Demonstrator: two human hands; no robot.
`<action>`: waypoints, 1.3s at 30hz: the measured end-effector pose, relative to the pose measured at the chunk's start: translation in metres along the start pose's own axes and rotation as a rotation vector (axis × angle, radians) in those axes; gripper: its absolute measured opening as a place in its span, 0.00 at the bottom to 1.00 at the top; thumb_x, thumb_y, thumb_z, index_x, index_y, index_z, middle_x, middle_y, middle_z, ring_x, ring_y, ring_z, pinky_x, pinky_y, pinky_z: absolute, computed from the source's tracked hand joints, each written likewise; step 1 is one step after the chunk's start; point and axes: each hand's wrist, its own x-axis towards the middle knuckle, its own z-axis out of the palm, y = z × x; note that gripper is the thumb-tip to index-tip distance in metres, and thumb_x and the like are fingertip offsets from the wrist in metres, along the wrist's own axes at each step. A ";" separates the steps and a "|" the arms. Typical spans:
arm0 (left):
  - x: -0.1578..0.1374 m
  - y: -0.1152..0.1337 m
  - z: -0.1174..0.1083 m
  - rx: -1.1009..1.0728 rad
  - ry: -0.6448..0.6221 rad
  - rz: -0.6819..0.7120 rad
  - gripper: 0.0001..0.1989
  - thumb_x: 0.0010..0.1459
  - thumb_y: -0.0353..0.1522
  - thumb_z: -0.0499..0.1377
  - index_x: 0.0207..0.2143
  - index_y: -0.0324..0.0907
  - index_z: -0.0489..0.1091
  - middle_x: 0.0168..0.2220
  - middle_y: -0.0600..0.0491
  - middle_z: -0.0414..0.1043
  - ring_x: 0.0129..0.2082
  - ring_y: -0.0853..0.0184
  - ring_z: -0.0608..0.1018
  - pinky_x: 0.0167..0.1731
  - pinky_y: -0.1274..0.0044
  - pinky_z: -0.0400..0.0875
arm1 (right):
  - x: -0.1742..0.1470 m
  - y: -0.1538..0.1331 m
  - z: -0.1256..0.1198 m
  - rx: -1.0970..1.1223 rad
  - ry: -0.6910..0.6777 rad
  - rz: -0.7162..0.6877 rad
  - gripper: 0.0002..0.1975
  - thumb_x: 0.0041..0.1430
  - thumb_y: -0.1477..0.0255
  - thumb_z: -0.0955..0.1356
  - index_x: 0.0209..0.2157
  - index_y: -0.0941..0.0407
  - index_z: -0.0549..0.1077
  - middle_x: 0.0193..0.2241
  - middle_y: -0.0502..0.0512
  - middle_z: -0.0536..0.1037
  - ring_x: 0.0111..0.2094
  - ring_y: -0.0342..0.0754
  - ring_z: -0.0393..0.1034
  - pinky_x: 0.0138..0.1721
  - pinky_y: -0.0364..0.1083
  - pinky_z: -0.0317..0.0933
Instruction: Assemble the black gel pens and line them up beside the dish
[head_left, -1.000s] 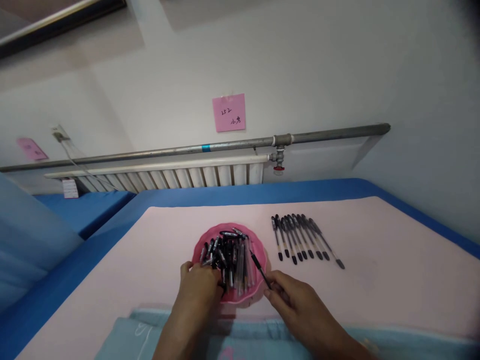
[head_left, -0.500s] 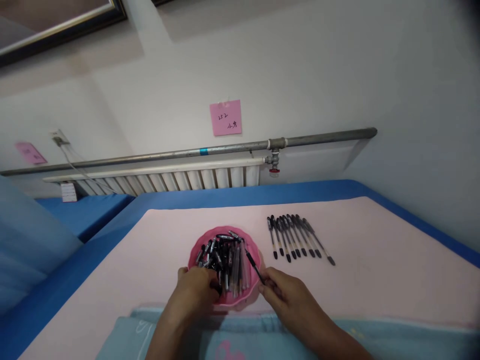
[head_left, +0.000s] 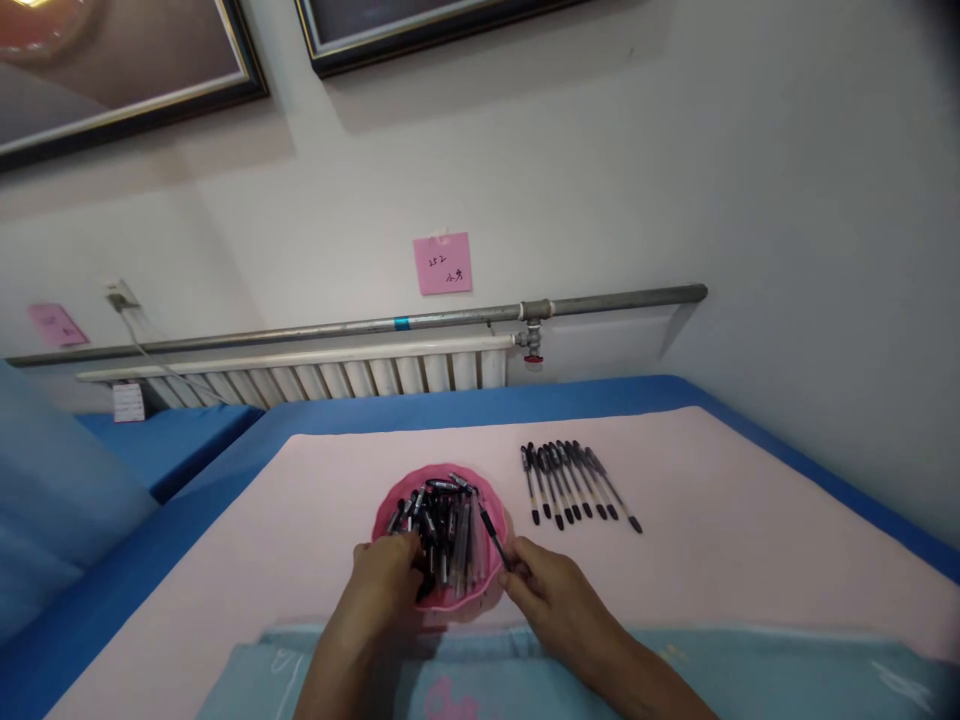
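A black-gripped pen (head_left: 489, 525) is being held by its near end in the right hand (head_left: 553, 592), with thumb and fingers pinched together on it; its far end is being pointed over the right part of a pink bowl (head_left: 496, 512). Clear tubes (head_left: 461, 550) and dark pen pieces (head_left: 429, 522) are being held in the bowl. Over its near left rim the left hand (head_left: 384, 572) is being bent inward, fingers curled; whether anything is being gripped there cannot be told. To the right of the bowl, a row of pens (head_left: 566, 485) is being supported by a pink sheet (head_left: 720, 530). The sheet's near edge is being covered by a light blue cloth (head_left: 491, 655). On the far wall, a pink note (head_left: 442, 265) is being displayed above a pipe (head_left: 322, 332).
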 end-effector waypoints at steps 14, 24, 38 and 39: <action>-0.006 0.008 0.003 0.031 0.036 0.038 0.08 0.41 0.28 0.55 0.23 0.39 0.74 0.24 0.43 0.75 0.32 0.52 0.74 0.40 0.62 0.54 | 0.001 0.002 0.001 0.021 0.010 -0.031 0.07 0.55 0.72 0.61 0.24 0.53 0.57 0.19 0.44 0.61 0.22 0.42 0.55 0.23 0.40 0.47; -0.007 0.012 0.005 0.060 0.111 0.019 0.06 0.40 0.25 0.55 0.17 0.37 0.72 0.24 0.39 0.75 0.32 0.50 0.74 0.38 0.62 0.55 | 0.001 -0.001 0.001 -0.001 -0.001 -0.026 0.06 0.55 0.72 0.60 0.25 0.53 0.58 0.20 0.45 0.61 0.22 0.43 0.56 0.24 0.40 0.48; -0.013 0.017 0.000 -1.423 -0.125 0.302 0.11 0.44 0.33 0.65 0.27 0.39 0.66 0.20 0.55 0.71 0.19 0.71 0.71 0.24 0.78 0.64 | 0.002 0.007 0.006 -0.041 0.023 -0.033 0.06 0.54 0.71 0.61 0.24 0.54 0.58 0.21 0.45 0.65 0.23 0.42 0.59 0.24 0.40 0.48; -0.013 0.017 0.000 -1.457 -0.123 0.315 0.11 0.43 0.33 0.65 0.28 0.39 0.66 0.21 0.55 0.71 0.20 0.71 0.72 0.24 0.78 0.65 | 0.002 0.006 0.005 -0.033 0.024 -0.035 0.06 0.54 0.71 0.61 0.24 0.54 0.59 0.21 0.45 0.65 0.23 0.41 0.58 0.24 0.40 0.48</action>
